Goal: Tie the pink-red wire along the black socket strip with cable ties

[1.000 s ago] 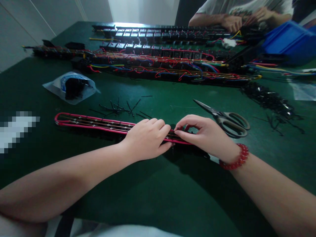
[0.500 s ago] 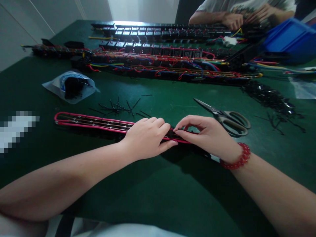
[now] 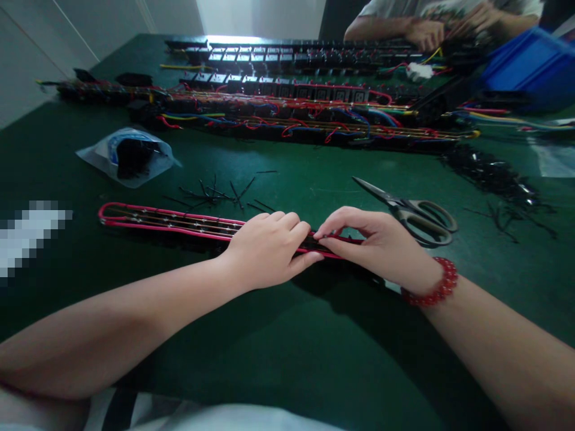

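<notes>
A long black strip with pink-red wires along it (image 3: pixel 171 221) lies across the green table (image 3: pixel 287 359) in front of me. My left hand (image 3: pixel 267 251) rests curled over the strip near its middle, fingers folded down on it. Right beside it, my right hand (image 3: pixel 372 242), with a red bead bracelet on the wrist, pinches something small and dark at the strip's wires between thumb and forefinger. The strip's right end is hidden under that hand.
Scissors (image 3: pixel 413 212) lie just beyond my right hand. Cut black tie ends (image 3: pixel 220 193) are scattered behind the strip. A plastic bag (image 3: pixel 130 157) sits at the left, several wired strips (image 3: pixel 305 123) at the back, a blue bin (image 3: pixel 525 66) and another person's hands (image 3: pixel 426 33) far right.
Both hands stay on the strip; the fingers of my right hand have shifted slightly at the wires. The view has tilted up a little.
</notes>
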Available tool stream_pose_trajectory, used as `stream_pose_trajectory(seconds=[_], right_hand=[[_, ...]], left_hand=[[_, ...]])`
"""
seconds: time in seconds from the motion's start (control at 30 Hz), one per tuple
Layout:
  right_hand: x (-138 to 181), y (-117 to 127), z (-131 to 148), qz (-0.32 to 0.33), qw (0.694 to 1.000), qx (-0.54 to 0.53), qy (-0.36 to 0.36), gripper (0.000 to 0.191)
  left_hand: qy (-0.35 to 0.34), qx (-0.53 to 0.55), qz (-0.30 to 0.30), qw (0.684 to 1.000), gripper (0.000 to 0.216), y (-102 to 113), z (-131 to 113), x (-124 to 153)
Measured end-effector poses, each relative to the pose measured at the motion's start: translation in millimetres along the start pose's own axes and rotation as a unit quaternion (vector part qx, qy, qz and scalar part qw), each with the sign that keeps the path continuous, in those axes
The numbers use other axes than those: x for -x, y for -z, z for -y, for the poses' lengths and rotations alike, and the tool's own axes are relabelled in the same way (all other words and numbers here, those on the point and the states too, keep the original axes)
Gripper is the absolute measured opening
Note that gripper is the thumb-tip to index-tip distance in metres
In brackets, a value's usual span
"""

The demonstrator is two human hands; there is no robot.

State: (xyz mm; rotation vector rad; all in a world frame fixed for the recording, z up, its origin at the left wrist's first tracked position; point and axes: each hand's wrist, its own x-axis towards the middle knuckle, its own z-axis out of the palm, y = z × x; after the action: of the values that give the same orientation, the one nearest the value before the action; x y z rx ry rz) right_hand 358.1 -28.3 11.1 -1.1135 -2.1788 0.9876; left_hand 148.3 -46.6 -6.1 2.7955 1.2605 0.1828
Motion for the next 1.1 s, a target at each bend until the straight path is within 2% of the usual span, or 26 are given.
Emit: stream_pose_trajectory(seconds=[0.43,1.1], right_hand=[[-0.5,0.2,-1.5,0.009,1.000,-0.006,0.025,0.009],[-0.3,-1.5,-0.7,0.006,0.999,0.030,0.011,0.011]], left_hand=[[0.005,0.007,0.000,1.000,0.047,0.9,-0.1,-0.3],[0.011,0.011,-0.001,1.000,0.047,0.6,-0.5,-1.5]])
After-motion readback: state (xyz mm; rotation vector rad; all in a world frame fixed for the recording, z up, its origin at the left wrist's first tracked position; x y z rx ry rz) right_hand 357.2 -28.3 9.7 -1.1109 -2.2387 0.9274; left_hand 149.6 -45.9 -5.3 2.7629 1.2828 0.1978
